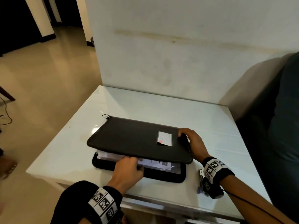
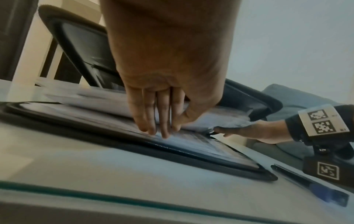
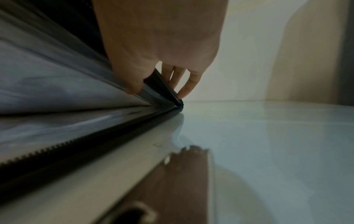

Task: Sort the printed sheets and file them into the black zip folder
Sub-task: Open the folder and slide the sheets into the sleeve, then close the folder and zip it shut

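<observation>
- Setting: white glass-topped table [image 1: 161, 107] against a pale wall [image 1: 178, 46]; dark sofa [image 1: 284, 110] at the right; tiled floor [image 1: 40, 78] at the left.
- Folder [image 1: 135, 138]: black, lies near the middle of the table, half open. Top cover raised at a shallow angle over the base, hinge on the far side. A white label [image 1: 164, 138] sits on the cover toward the right.
- Sheets [image 1: 155, 162]: inside the folder, lying on the base, near edge showing under the cover.
- Left hand [image 1: 127, 172]: fingers [image 2: 151, 119] straight, close together, tips pressing down on the sheets at the near edge.
- Right hand [image 1: 194, 143]: pinches the right edge of the cover, thumb under, fingers [image 3: 188, 84] on the outside.
- Pen [image 1: 200, 181]: on the table, right of the folder, just beside the right wrist.
</observation>
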